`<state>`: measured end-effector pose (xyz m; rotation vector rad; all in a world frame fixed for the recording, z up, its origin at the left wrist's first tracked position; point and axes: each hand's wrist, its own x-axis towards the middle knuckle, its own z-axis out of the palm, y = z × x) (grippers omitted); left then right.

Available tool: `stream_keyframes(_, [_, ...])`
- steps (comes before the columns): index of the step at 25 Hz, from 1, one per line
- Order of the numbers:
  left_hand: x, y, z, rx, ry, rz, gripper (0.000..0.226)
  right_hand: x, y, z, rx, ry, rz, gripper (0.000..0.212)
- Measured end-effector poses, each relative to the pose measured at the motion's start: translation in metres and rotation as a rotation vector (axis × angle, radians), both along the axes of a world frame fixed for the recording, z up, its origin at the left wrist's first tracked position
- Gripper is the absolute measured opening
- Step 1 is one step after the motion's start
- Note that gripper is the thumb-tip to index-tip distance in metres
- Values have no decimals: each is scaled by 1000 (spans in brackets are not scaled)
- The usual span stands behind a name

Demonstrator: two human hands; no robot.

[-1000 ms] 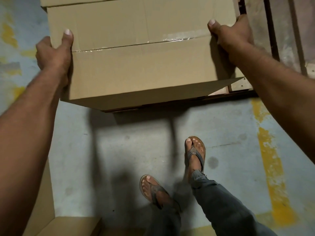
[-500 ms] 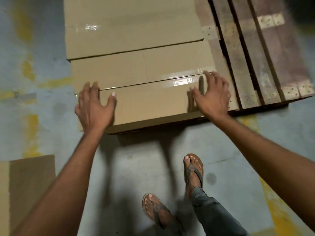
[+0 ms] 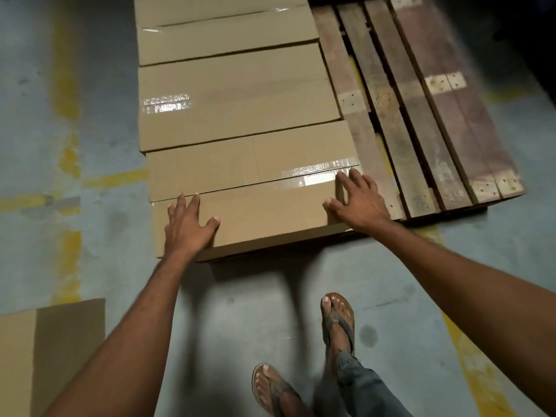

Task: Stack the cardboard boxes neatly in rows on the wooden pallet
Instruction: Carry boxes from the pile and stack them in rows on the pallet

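The nearest cardboard box lies on the wooden pallet under both palms. A second ago it was gripped by its ends. Left hand and right hand rest flat on it, released. Beyond the fingertips are earlier boxes; right of the right hand, bare slats — the next row, probably.

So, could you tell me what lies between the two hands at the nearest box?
Only the bare cardboard top of the nearest box lies between the left hand and right hand, in the head view.
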<state>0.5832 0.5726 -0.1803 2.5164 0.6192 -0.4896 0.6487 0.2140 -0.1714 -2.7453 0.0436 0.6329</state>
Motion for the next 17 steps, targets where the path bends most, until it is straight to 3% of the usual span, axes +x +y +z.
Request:
stream_keyframes(6, [-16,-1,44,-82,-44,61,70,-12,-8,40,199,100,-307,74])
stream_keyframes(9, [-22,6,39,35,72,56,71,-12,-10,31,156,180,-237,78])
stream_keyframes(12, [-32,15,17,86,157,65,73,-12,-3,7,111,97,-264,79])
stream_keyframes(17, [-48,9,1,43,45,115,72,-19,-3,-6,63,31,-261,74])
